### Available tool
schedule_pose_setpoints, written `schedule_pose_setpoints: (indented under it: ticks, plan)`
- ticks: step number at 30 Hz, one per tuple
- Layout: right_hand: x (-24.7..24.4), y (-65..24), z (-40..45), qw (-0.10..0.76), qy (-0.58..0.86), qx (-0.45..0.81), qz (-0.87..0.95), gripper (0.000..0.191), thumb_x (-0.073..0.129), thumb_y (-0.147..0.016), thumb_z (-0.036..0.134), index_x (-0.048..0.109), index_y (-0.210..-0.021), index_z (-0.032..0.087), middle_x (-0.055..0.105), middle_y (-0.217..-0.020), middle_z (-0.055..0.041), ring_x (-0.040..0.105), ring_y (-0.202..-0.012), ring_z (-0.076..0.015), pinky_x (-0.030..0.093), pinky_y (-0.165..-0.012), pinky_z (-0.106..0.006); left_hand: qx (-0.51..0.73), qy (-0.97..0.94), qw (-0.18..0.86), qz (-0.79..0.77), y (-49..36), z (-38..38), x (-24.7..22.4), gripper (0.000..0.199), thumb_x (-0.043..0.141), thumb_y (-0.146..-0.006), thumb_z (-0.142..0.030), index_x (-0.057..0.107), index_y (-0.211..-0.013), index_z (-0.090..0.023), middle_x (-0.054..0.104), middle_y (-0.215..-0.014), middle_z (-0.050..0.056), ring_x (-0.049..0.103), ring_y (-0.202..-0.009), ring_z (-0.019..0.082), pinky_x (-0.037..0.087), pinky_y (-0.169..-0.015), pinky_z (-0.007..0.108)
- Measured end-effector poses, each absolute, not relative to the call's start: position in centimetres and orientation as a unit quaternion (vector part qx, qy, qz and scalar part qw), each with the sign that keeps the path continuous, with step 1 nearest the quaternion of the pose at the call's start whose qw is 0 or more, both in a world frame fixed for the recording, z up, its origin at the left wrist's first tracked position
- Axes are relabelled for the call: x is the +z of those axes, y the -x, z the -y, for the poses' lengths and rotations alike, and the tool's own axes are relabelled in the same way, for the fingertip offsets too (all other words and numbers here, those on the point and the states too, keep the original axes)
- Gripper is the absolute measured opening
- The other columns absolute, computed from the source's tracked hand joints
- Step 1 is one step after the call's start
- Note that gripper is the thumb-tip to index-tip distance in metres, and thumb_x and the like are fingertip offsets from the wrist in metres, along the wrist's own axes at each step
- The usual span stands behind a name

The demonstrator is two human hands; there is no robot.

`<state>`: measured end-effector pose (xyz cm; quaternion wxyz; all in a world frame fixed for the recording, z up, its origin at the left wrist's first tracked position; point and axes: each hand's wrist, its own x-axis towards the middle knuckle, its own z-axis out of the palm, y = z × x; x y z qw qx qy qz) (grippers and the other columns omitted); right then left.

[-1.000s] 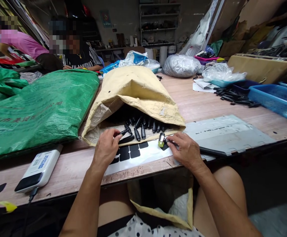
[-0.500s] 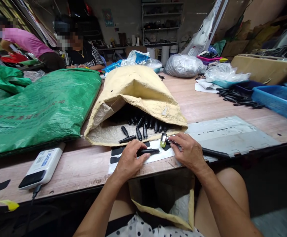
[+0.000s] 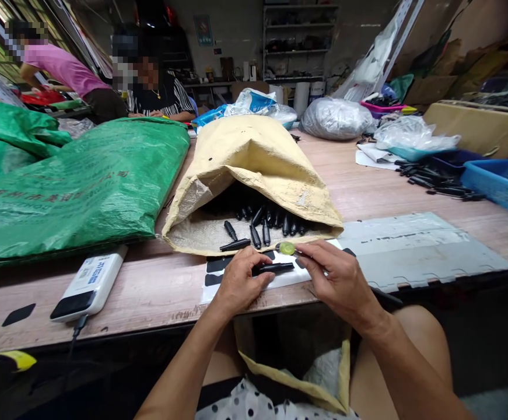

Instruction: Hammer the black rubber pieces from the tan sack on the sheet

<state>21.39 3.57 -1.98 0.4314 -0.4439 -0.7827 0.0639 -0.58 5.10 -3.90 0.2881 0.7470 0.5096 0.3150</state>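
We see the left hand [image 3: 241,277] pinching one black tube [image 3: 280,268] at six o'clock of the sack [image 3: 254,140]; at three o'clock, the right hand [image 3: 343,277] closes round a hammer [image 3: 287,249]. Many black pieces [image 3: 266,233] lie inside; we judge much is left.

- Green sack [image 3: 79,181], nine o'clock: red Chinese print, of which "州市美" and, at the line's end, "公司" can be read; other characters are unclear.
- White power bank [image 3: 90,283], eight o'clock: blue lettering, too blurred to read.
- Wall poster [image 3: 203,30], eleven o'clock: too small to read.
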Motion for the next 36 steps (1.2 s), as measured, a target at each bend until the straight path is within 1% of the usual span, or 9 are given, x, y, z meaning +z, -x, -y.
schedule_pose_setpoints:
  ticks: [3, 7, 9, 13, 16, 18, 24, 29, 36]
  plan:
    - [-2.1, -20.4, -3.1, 0.411, 0.44, 0.09, 0.793, 0.027, 0.051, -0.096, 0.018, 0.068, -0.116, 0.024, 0.07, -0.1, -0.0059, 0.066, -0.093, -0.0192, 0.055, -0.084, -0.034, 0.321, -0.748, 0.291, -0.503, 0.6, -5.2, -4.0, 0.017, 0.073, -0.08, -0.017, 0.076, -0.096, -0.022, 0.061, -0.086, 0.002, 0.056, -0.088, 0.02, 0.043, -0.082, 0.033]
    - [-2.1, -19.6, -2.5, 0.427, 0.424, 0.099, 0.793, 0.029, 0.05, -0.097, 0.017, 0.066, -0.12, 0.026, 0.069, -0.101, -0.0059, 0.066, -0.094, -0.0189, 0.055, -0.084, -0.033, 0.318, -0.756, 0.29, -0.494, 0.6, -5.2, -4.0, 0.006, 0.072, -0.083, -0.02, 0.074, -0.088, -0.021, 0.059, -0.083, 0.002, 0.055, -0.086, 0.02, 0.043, -0.08, 0.033]
    - [-2.2, -19.4, -2.3, 0.409, 0.427, 0.095, 0.801, 0.031, 0.05, -0.097, 0.015, 0.066, -0.121, 0.027, 0.069, -0.1, -0.0056, 0.065, -0.093, -0.0188, 0.055, -0.083, -0.033, 0.322, -0.759, 0.285, -0.49, 0.6, -5.2, -4.0, 0.002, 0.071, -0.084, -0.02, 0.073, -0.084, -0.02, 0.058, -0.082, 0.001, 0.055, -0.085, 0.02, 0.042, -0.079, 0.032]
    - [-2.3, -19.6, -2.3, 0.343, 0.459, 0.072, 0.817, 0.031, 0.05, -0.096, 0.015, 0.068, -0.119, 0.027, 0.069, -0.095, -0.005, 0.065, -0.089, -0.0186, 0.055, -0.082, -0.032, 0.332, -0.757, 0.281, -0.488, 0.6, -5.2, -4.1, 0.005, 0.071, -0.083, -0.016, 0.074, -0.085, -0.021, 0.057, -0.08, 0.001, 0.055, -0.085, 0.019, 0.041, -0.077, 0.032]
    - [-1.7, -20.2, -2.4, 0.392, 0.466, 0.057, 0.791, 0.03, 0.051, -0.097, 0.017, 0.067, -0.119, 0.027, 0.07, -0.101, -0.0056, 0.066, -0.095, -0.0193, 0.055, -0.086, -0.033, 0.33, -0.746, 0.289, -0.5, 0.5, -5.2, -4.3, 0.015, 0.073, -0.081, -0.016, 0.076, -0.095, -0.021, 0.059, -0.083, 0.001, 0.056, -0.086, 0.02, 0.042, -0.08, 0.032]
    - [-1.4, -20.5, -2.2, 0.432, 0.459, 0.059, 0.774, 0.03, 0.051, -0.097, 0.017, 0.066, -0.12, 0.026, 0.069, -0.103, -0.0057, 0.066, -0.097, -0.0195, 0.055, -0.087, -0.034, 0.327, -0.742, 0.29, -0.508, 0.5, -5.2, -4.3, 0.017, 0.074, -0.08, -0.016, 0.077, -0.096, -0.021, 0.06, -0.084, 0.002, 0.057, -0.087, 0.02, 0.043, -0.08, 0.032]
    - [-2.2, -20.8, -2.0, 0.371, 0.475, 0.066, 0.795, 0.028, 0.051, -0.096, 0.016, 0.068, -0.116, 0.024, 0.069, -0.097, -0.0054, 0.065, -0.092, -0.0189, 0.054, -0.083, -0.032, 0.327, -0.744, 0.284, -0.509, 0.5, -5.2, -4.2, 0.018, 0.072, -0.079, -0.014, 0.077, -0.095, -0.022, 0.059, -0.082, 0.001, 0.057, -0.086, 0.019, 0.043, -0.079, 0.031]
    - [-2.5, -22.4, -3.2, 0.42, 0.502, 0.032, 0.756, 0.026, 0.055, -0.096, 0.02, 0.068, -0.117, 0.026, 0.071, -0.105, -0.0035, 0.066, -0.097, -0.0192, 0.053, -0.087, -0.033, 0.314, -0.745, 0.28, -0.518, 0.5, -5.1, -4.0, 0.026, 0.071, -0.076, -0.008, 0.077, -0.098, -0.021, 0.061, -0.085, 0.001, 0.057, -0.086, 0.018, 0.043, -0.079, 0.031]
    - [-5.2, -25.2, -5.2, 0.346, 0.549, -0.048, 0.759, 0.021, 0.058, -0.093, 0.02, 0.072, -0.107, 0.026, 0.071, -0.1, -0.0019, 0.064, -0.096, -0.0202, 0.051, -0.084, -0.033, 0.312, -0.745, 0.288, -0.514, 0.7, -5.1, -4.0, 0.022, 0.069, -0.081, -0.015, 0.078, -0.1, -0.022, 0.063, -0.088, 0.002, 0.059, -0.087, 0.019, 0.043, -0.077, 0.031]
